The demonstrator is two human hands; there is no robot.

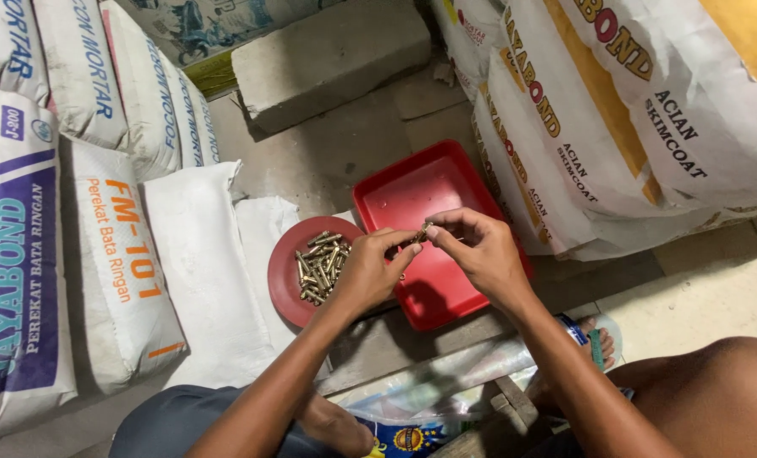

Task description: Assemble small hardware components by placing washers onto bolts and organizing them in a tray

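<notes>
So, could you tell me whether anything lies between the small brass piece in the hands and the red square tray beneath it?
Nothing visible does. Both hands, left hand and right hand, pinch the small brass piece directly over the red square tray, whose surface looks bare there.

sacks [22, 280] cropped, pinched piece [420, 232] too small

Plate [287, 280] left of tray [412, 191], touching.

— What do you have there between your left hand [368, 270] and right hand [478, 248]?
— You pinch a small brass-coloured metal piece [420, 232], dull gold. The red square tray [400, 197] looks like glossy plastic; the round plate [283, 273] is matt red.
— And your sacks [124, 254]?
— Woven, slightly shiny. The concrete block [328, 58] looks rough.
</notes>
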